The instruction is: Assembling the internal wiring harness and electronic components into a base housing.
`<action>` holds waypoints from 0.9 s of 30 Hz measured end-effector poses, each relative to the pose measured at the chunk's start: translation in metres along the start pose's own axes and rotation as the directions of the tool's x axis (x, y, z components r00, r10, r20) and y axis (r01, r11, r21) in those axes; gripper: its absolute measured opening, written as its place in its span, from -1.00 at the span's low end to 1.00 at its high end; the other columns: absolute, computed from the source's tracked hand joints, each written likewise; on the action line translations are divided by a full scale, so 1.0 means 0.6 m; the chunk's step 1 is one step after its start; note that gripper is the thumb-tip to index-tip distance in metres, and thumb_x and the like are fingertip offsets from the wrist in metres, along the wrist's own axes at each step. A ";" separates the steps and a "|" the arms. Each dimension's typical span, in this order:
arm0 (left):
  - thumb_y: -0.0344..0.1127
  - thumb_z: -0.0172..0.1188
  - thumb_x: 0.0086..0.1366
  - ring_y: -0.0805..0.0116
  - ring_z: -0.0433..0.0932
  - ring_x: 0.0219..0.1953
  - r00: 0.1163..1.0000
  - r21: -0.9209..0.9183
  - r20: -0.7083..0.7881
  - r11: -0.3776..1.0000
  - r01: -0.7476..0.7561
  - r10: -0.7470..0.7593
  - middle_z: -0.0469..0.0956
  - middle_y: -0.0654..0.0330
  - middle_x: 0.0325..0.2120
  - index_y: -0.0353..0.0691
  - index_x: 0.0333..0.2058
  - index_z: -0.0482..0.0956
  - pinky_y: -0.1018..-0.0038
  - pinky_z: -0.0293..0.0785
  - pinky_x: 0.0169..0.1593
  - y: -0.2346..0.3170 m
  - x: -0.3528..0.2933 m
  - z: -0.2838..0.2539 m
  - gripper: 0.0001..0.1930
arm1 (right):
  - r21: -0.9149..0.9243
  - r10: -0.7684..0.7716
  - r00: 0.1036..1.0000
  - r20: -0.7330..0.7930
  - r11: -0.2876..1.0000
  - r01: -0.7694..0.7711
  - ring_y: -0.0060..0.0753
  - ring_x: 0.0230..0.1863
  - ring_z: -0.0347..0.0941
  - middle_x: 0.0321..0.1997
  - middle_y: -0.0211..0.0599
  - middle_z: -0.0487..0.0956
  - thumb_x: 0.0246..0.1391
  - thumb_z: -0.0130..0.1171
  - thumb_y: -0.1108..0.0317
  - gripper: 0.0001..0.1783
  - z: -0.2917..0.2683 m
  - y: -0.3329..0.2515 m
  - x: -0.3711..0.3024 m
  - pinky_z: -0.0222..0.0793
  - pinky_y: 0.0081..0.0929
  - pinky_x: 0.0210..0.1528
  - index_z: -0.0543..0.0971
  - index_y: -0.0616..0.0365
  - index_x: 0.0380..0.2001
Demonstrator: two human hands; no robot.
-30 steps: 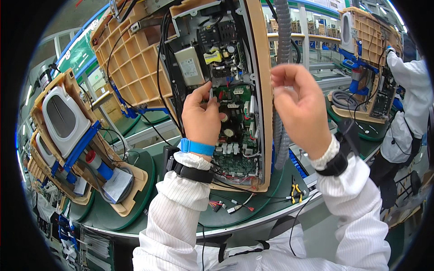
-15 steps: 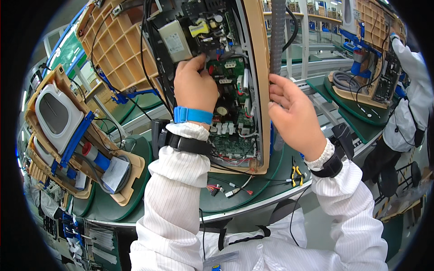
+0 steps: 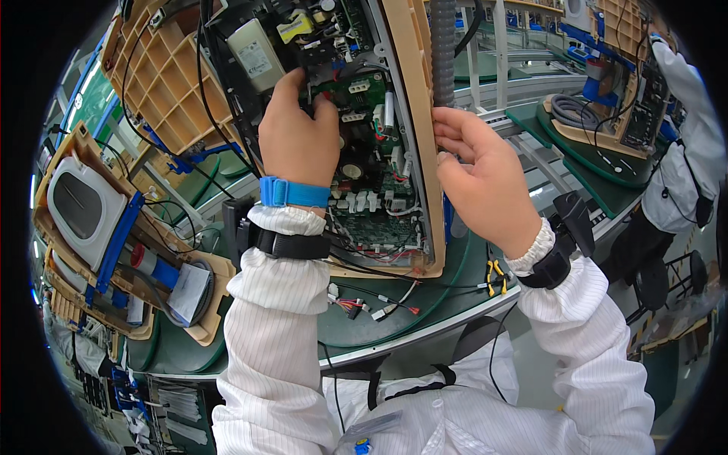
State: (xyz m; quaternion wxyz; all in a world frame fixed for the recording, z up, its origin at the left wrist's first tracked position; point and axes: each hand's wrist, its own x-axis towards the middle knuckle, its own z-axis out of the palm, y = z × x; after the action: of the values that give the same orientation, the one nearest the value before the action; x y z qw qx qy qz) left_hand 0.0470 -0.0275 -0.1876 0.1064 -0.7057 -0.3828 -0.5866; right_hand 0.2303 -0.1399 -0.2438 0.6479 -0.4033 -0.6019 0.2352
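Observation:
An open electronics housing (image 3: 415, 235) in a tan wooden frame (image 3: 425, 140) tilts up in front of me. Inside it are green circuit boards (image 3: 371, 241), white connectors and a silver metal box (image 3: 255, 54) with a label. My left hand (image 3: 299, 148) reaches in just below that box, thumb and index finger apart; its other fingers are hidden. Beside the thumb tip sits a red part (image 3: 327, 96). At the frame's right edge, my right hand (image 3: 485, 178) rests with fingers stretched and fingertips against the wood.
Loose wires with connectors (image 3: 356, 305) and yellow-handled pliers (image 3: 497, 277) lie on the green round table (image 3: 447, 296). Black cables (image 3: 208, 83) hang left of the housing. A grey corrugated hose (image 3: 444, 57) stands behind it. More wooden-framed units (image 3: 87, 201) stand left; a co-worker (image 3: 686, 136) is at right.
The housing and both hands sit further left and slightly higher in the picture. My left thumb and index finger look more spread. My right hand stays at the frame's edge.

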 end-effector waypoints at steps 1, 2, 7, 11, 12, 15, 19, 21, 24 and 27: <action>-0.34 0.22 0.26 -0.11 0.66 -0.11 0.998 0.056 -0.012 0.997 -0.053 0.054 0.67 -0.12 -0.14 -0.31 0.05 0.53 0.16 0.58 -0.07 0.003 0.001 -0.001 -0.62 | -0.009 -0.007 1.000 -0.006 1.000 0.007 -0.20 0.31 0.43 0.24 -0.03 0.49 0.20 -0.05 0.61 -0.47 -0.001 0.002 -0.001 0.39 -0.38 0.26 0.34 0.37 0.26; -0.32 0.24 0.27 -0.10 0.66 -0.09 0.999 0.062 -0.003 0.998 -0.033 0.033 0.66 -0.14 -0.13 -0.27 0.04 0.53 0.16 0.58 -0.05 0.007 0.003 -0.004 -0.63 | -0.013 -0.013 1.000 -0.013 1.000 0.013 -0.20 0.31 0.42 0.24 -0.04 0.49 0.20 -0.05 0.61 -0.48 -0.002 0.005 -0.003 0.41 -0.38 0.25 0.34 0.36 0.26; -0.27 0.26 0.30 -0.11 0.66 -0.04 0.997 0.146 0.045 0.987 -0.064 0.058 0.67 -0.14 -0.13 -0.18 -0.04 0.48 0.13 0.57 -0.02 0.002 0.017 -0.018 -0.70 | -0.086 -0.103 0.994 -0.036 0.991 0.099 -0.15 0.26 0.48 0.20 0.01 0.53 0.16 -0.02 0.59 -0.48 0.003 0.018 -0.004 0.49 -0.38 0.13 0.37 0.36 0.23; -0.26 0.29 0.27 -0.10 0.67 -0.12 0.981 0.308 0.153 0.937 -0.161 0.119 0.69 -0.01 -0.22 -0.09 -0.11 0.52 0.15 0.58 -0.12 -0.001 0.026 -0.025 -0.75 | -0.137 -0.131 0.991 -0.010 0.982 0.128 -0.21 0.28 0.46 0.23 -0.02 0.51 0.19 -0.02 0.58 -0.48 -0.002 0.021 -0.008 0.50 -0.41 0.12 0.36 0.35 0.25; -0.25 0.32 0.24 -0.09 0.67 -0.17 0.984 0.322 0.120 0.932 -0.166 0.134 0.68 0.03 -0.25 -0.06 -0.14 0.53 0.16 0.58 -0.15 -0.009 0.027 -0.021 -0.75 | -0.139 -0.132 0.991 -0.015 0.982 0.128 -0.21 0.28 0.46 0.23 -0.03 0.51 0.19 -0.02 0.58 -0.49 -0.002 0.020 -0.007 0.51 -0.41 0.12 0.37 0.35 0.24; -0.20 0.33 0.26 -0.05 0.68 -0.17 0.984 0.306 0.085 0.935 -0.176 0.157 0.69 0.05 -0.23 -0.06 -0.12 0.54 0.19 0.59 -0.14 -0.018 0.031 -0.015 -0.75 | -0.139 -0.133 0.991 -0.025 0.982 0.128 -0.21 0.27 0.47 0.22 -0.04 0.52 0.19 0.00 0.56 -0.50 0.000 0.020 -0.006 0.52 -0.42 0.11 0.38 0.36 0.23; -0.16 0.33 0.28 -0.04 0.69 -0.17 0.983 0.281 0.052 0.942 -0.182 0.174 0.70 0.04 -0.22 -0.04 -0.11 0.54 0.20 0.60 -0.15 -0.028 0.022 -0.006 -0.74 | -0.138 -0.130 0.991 -0.031 0.983 0.125 -0.20 0.25 0.48 0.19 -0.04 0.53 0.19 0.02 0.55 -0.50 -0.001 0.023 -0.010 0.52 -0.40 0.11 0.39 0.36 0.22; -0.15 0.33 0.28 -0.03 0.70 -0.19 0.988 0.286 0.035 0.945 -0.155 0.151 0.71 0.04 -0.24 -0.04 -0.11 0.54 0.21 0.60 -0.17 -0.019 0.021 -0.009 -0.73 | -0.144 -0.123 0.992 -0.028 0.983 0.117 -0.20 0.25 0.48 0.18 -0.04 0.54 0.19 0.03 0.55 -0.50 0.000 0.018 -0.013 0.53 -0.40 0.12 0.39 0.37 0.22; -0.14 0.34 0.27 -0.01 0.71 -0.22 0.986 0.236 -0.036 0.960 -0.150 0.163 0.71 0.04 -0.28 -0.04 -0.12 0.54 0.23 0.61 -0.19 -0.021 0.018 0.000 -0.73 | -0.159 -0.113 0.993 -0.028 0.981 0.108 -0.20 0.25 0.49 0.18 -0.04 0.54 0.18 0.02 0.55 -0.50 -0.003 0.014 -0.016 0.53 -0.39 0.11 0.39 0.37 0.21; -0.14 0.36 0.26 -0.01 0.71 -0.26 0.980 0.196 -0.088 0.967 -0.160 0.180 0.71 0.04 -0.31 -0.04 -0.11 0.54 0.25 0.61 -0.21 -0.029 0.020 0.003 -0.71 | -0.152 -0.105 0.994 -0.020 0.983 0.101 -0.20 0.25 0.50 0.18 -0.04 0.54 0.18 0.01 0.56 -0.51 -0.001 0.011 -0.018 0.54 -0.39 0.11 0.39 0.38 0.21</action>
State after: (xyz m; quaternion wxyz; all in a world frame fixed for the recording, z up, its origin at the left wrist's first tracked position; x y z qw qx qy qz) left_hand 0.0369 -0.0093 -0.1823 0.2425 -0.6908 -0.3686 -0.5728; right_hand 0.2301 -0.1448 -0.2555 0.6352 -0.4226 -0.6289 0.1493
